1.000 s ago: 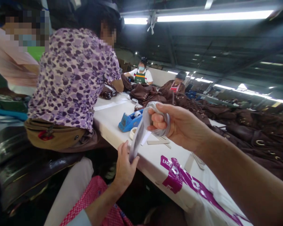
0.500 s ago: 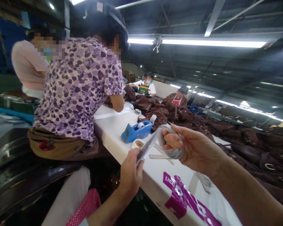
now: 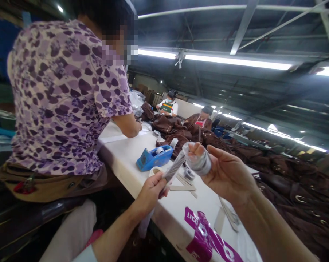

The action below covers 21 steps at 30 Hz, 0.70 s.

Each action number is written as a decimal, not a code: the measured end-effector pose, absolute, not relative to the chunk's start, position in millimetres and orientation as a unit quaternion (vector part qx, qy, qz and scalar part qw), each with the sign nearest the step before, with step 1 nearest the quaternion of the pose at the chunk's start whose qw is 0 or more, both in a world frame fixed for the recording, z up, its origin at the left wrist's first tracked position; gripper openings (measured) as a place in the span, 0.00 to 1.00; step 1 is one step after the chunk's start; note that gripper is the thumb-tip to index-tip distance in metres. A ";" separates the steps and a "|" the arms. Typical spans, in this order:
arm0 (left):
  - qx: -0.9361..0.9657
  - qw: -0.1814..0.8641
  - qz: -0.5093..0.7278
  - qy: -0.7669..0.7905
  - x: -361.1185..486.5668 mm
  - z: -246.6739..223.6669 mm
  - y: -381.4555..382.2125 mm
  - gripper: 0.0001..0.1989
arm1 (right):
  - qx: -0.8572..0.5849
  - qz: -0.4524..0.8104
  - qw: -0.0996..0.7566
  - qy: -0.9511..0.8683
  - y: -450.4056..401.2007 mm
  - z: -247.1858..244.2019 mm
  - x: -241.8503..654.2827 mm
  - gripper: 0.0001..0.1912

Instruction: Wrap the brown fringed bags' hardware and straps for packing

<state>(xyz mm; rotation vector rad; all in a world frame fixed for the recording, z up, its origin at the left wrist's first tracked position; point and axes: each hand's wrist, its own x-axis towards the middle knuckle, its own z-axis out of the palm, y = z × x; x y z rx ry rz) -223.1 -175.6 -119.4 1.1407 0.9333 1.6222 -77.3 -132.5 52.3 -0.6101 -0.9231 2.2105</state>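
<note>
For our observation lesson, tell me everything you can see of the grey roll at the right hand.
The grey roll is pale and slightly shiny, like ribbon or tape; its exact material is unclear. It sits coiled around fingers of the right hand. A creased length stretches to the left hand, which pinches it; the free end hangs below, beside the white table.

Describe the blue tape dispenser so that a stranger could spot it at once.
Find the white table beside the co-worker in the purple patterned top. On it, beyond the wearer's left hand, sits the tape dispenser. Its bright blue body sets it apart from the pale roll beside it and the brown pile behind.
</note>
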 end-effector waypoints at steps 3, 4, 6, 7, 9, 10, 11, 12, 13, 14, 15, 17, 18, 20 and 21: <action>0.522 0.432 0.629 0.381 -226.4 -98.2 -171.2 0.05 | -0.220 0.850 0.324 -0.351 -128.8 51.1 -74.5 0.12; 0.540 0.409 0.626 0.387 -225.1 -88.8 -169.9 0.05 | -0.218 0.855 0.313 -0.351 -128.3 50.9 -73.0 0.12; 0.560 0.341 0.631 0.415 -219.1 -70.4 -167.0 0.07 | -0.214 0.864 0.293 -0.350 -126.9 50.0 -69.3 0.12; 0.565 0.307 0.633 0.430 -214.7 -62.9 -165.3 0.08 | -0.212 0.864 0.288 -0.355 -125.8 49.4 -67.5 0.12; 0.567 0.273 0.637 0.445 -204.9 -53.1 -161.5 0.07 | -0.212 0.854 0.291 -0.377 -123.5 48.2 -65.0 0.11; 0.559 0.278 0.645 0.440 -200.5 -50.8 -159.7 0.07 | -0.214 0.846 0.297 -0.389 -123.0 47.9 -64.1 0.10; 0.548 0.296 0.656 0.428 -196.9 -49.8 -158.2 0.07 | -0.220 0.838 0.303 -0.397 -123.2 47.9 -63.2 0.10; 0.533 0.320 0.667 0.411 -194.5 -49.7 -157.3 0.07 | -0.228 0.833 0.310 -0.397 -124.4 48.3 -62.0 0.10; 0.520 0.342 0.677 0.393 -193.6 -50.0 -157.0 0.06 | -0.237 0.832 0.317 -0.390 -126.8 48.9 -60.2 0.10; 0.517 0.353 0.682 0.377 -194.3 -50.3 -157.2 0.05 | -0.245 0.834 0.322 -0.376 -130.2 49.6 -57.7 0.11; 0.525 0.351 0.684 0.365 -196.4 -50.6 -157.8 0.04 | -0.248 0.839 0.324 -0.360 -134.3 50.1 -54.5 0.13; 0.561 0.314 0.676 0.360 -204.3 -51.2 -159.8 0.04 | -0.234 0.855 0.316 -0.337 -143.6 49.7 -46.5 0.17; 0.579 0.288 0.669 0.366 -209.3 -52.1 -160.9 0.05 | -0.220 0.863 0.309 -0.335 -148.0 48.4 -42.4 0.18; 0.597 0.264 0.651 0.388 -219.0 -56.2 -163.0 0.09 | -0.195 0.868 0.296 -0.348 -154.7 43.7 -35.5 0.20; 0.600 0.268 0.640 0.398 -223.0 -59.6 -164.1 0.11 | -0.188 0.865 0.297 -0.359 -156.6 40.5 -33.3 0.21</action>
